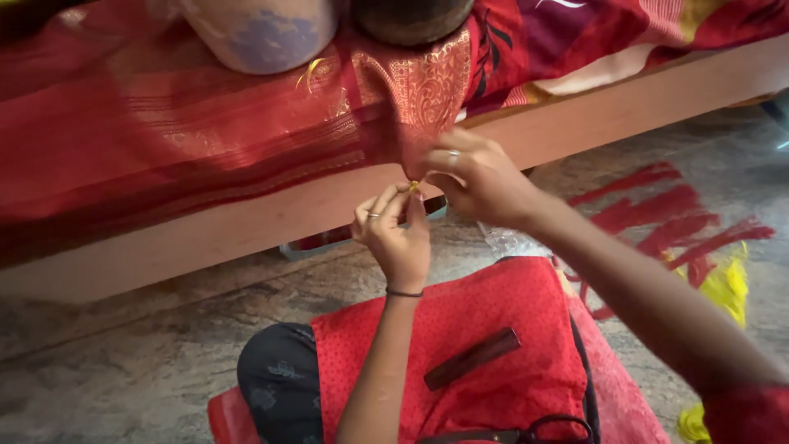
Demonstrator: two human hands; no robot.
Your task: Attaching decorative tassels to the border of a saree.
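Hands: left hand (394, 234) and right hand (481, 177) both pinched on red sari edge (415, 160); pot (259, 33) contents hidden

Comb (472, 358) on lap, scissors (526, 432) nearer, cloth (205, 123) ahead

Your left hand (397, 234) wears a thin pale ring on one finger, and a narrow dark band sits round that wrist. Your right hand (485, 177) carries a broader silver ring. Both forearms are bare up to the frame's edge, except that a red sleeve shows at your right arm near the lower right corner. Over your lap hangs a red top, finely dotted with small pale specks, with a dark trim running down its right side. Below it, your left knee is covered in dark trousers printed with faint pale motifs.
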